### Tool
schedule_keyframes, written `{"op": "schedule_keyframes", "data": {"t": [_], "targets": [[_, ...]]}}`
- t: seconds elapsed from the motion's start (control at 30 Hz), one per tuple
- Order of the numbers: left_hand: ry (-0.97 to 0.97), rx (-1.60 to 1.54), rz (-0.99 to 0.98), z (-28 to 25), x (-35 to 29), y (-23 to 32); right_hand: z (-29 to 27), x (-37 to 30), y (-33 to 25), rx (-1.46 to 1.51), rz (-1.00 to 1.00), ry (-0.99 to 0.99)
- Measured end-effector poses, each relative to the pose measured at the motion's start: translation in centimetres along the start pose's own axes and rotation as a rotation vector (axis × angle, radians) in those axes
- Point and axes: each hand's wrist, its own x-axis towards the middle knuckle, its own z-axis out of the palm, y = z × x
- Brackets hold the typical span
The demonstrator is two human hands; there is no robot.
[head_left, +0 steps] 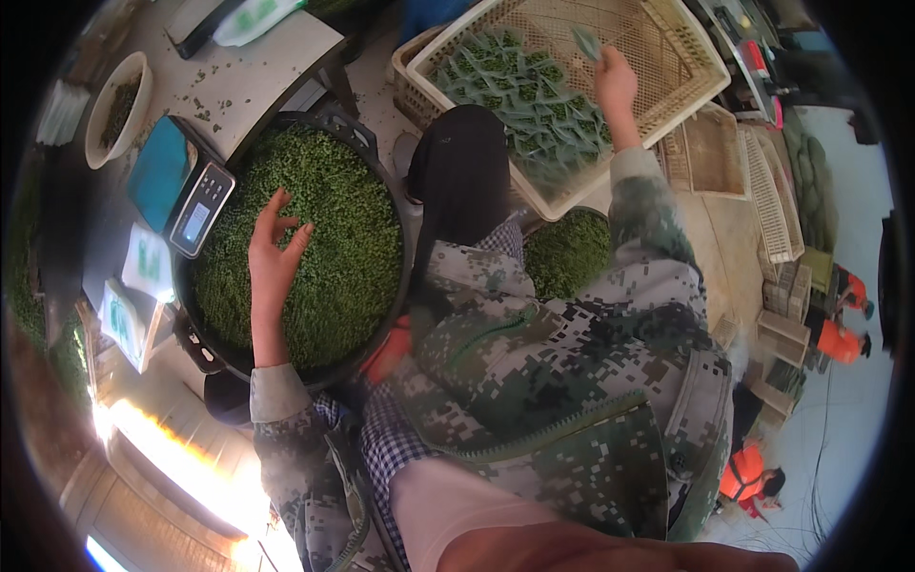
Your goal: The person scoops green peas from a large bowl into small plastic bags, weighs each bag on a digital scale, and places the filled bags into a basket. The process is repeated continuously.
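Observation:
My left hand (274, 257) hovers over a big round black tub (404, 238) heaped with small green bits (334, 219), too fine to name. Its thumb and fingers are apart, with nothing visible between them. Out over the plastic crate (658, 86), my right hand (616, 84) pinches a small clear packet (586, 43) with something green inside. Many similar filled packets (524, 105) lie piled in the left part of this cream crate. Between tub and crate is my dark-trousered knee (467, 157).
A digital scale (195, 205) with a blue-green pan stands on the table (276, 57) at the tub's left. Beyond it sits a white bowl (119, 110). More green bits (569, 253) lie below the crate. Stacked crates (772, 195) and people in orange vests (839, 338) are at right.

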Motion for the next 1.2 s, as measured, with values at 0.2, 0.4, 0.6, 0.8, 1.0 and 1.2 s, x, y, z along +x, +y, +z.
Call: {"op": "schedule_keyframes", "data": {"t": [0.2,0.4,0.6,0.8,1.0,1.2], "targets": [[0.146,0.115,-0.006,-2.2,-4.2,-3.3,4.6,-2.3,5.8,-0.468,0.117,-0.683],[0.597,0.409,-0.51,-15.0,-6.3,-6.9,-0.9,-1.8,0.6,-0.298,-0.124,-0.46],[0.58,1.084,-0.182,-17.8,-2.3,-11.6,-3.1,-1.2,-19.3,0.354,-0.48,-0.302],[0.512,1.026,-0.155,-16.3,-1.4,-15.2,-3.8,-7.2,-29.6,0.361,-0.786,-0.418],[0.558,0.749,-0.268,-19.1,-0.9,-15.5,-6.1,-12.5,-37.7,0.596,-0.874,-0.502],[0.495,0.921,-0.115,-17.5,-1.2,-14.4,-7.4,-16.8,-41.5,0.642,-0.907,-0.666]]}}
